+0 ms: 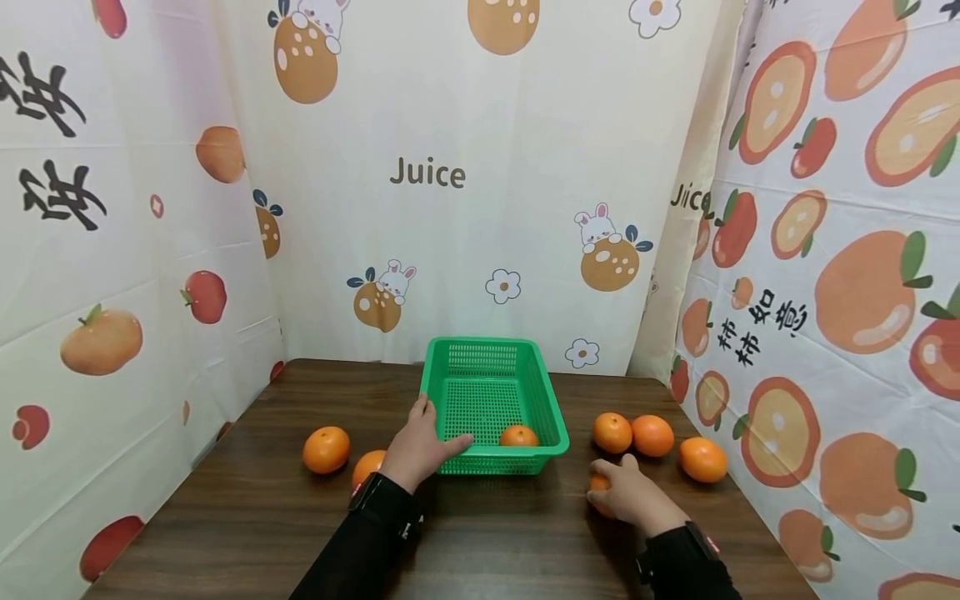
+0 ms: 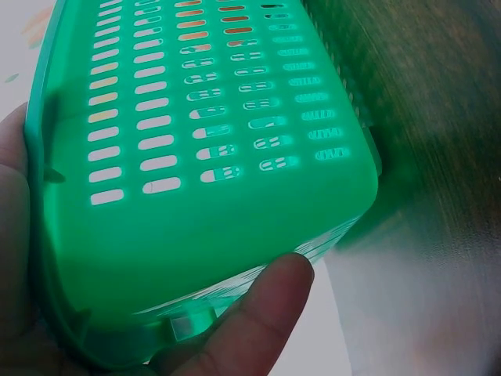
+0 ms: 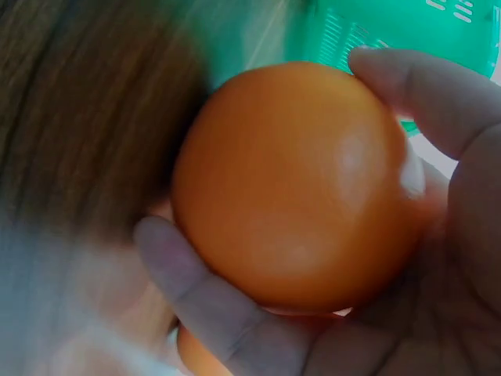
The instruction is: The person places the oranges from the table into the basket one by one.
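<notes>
A green plastic basket (image 1: 556, 408) with slotted walls stands on the table, with one orange (image 1: 518, 436) inside near its front wall. My left hand (image 1: 422, 446) grips the basket by its front left corner; in the left wrist view, fingers and thumb lie either side of the green wall (image 2: 196, 243). To the right of the basket, my right hand (image 1: 633, 498) holds another orange (image 3: 297, 188), its fingers and thumb around the fruit. From the head view, that hand hides most of this orange and appears low over the table.
Several oranges lie on the right: one (image 1: 612, 432), its neighbour (image 1: 652, 436) and one farther right (image 1: 703, 459). Left of the basket are an orange (image 1: 326, 450) and another (image 1: 369, 467) partly behind my left hand. Printed curtains enclose the brown table (image 1: 510, 533).
</notes>
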`<state>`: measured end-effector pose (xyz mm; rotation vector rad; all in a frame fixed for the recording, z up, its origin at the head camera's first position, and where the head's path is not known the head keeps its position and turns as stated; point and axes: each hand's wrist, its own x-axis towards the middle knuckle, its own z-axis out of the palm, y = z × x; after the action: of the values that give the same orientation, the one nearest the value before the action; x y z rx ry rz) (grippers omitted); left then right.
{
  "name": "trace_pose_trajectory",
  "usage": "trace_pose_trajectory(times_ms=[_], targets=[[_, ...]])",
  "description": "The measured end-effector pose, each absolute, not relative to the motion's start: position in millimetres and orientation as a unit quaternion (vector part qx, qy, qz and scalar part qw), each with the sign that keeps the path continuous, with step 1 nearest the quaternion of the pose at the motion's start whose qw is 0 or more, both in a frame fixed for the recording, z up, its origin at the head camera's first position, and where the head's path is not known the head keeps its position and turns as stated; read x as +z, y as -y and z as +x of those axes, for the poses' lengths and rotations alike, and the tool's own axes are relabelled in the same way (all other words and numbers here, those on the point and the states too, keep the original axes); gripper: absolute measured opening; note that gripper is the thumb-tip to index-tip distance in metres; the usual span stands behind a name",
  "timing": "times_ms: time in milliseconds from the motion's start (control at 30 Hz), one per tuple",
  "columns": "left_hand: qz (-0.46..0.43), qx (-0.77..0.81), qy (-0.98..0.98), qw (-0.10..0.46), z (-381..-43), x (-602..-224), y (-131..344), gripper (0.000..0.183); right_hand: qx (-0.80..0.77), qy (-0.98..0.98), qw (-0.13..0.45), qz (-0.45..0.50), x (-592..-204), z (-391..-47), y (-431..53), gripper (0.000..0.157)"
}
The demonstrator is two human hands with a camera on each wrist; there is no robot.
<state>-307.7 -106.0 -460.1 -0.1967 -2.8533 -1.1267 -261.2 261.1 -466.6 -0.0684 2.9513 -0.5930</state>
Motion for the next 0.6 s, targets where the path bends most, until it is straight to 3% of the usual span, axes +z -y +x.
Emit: trace_pose_trajectory(times_ms=[233, 600], targets=[[-0.068, -0.367, 0.927, 0.031, -308, -462, 106, 0.111, -0.189, -0.981, 0.048, -0.023, -475, -265, -267, 0.066], [-0.065, -0.367, 0.927, 0.032, -308, -461, 107, 0.114, -0.189, -0.981, 0.010, -0.050, -481, -268, -268, 0.033]])
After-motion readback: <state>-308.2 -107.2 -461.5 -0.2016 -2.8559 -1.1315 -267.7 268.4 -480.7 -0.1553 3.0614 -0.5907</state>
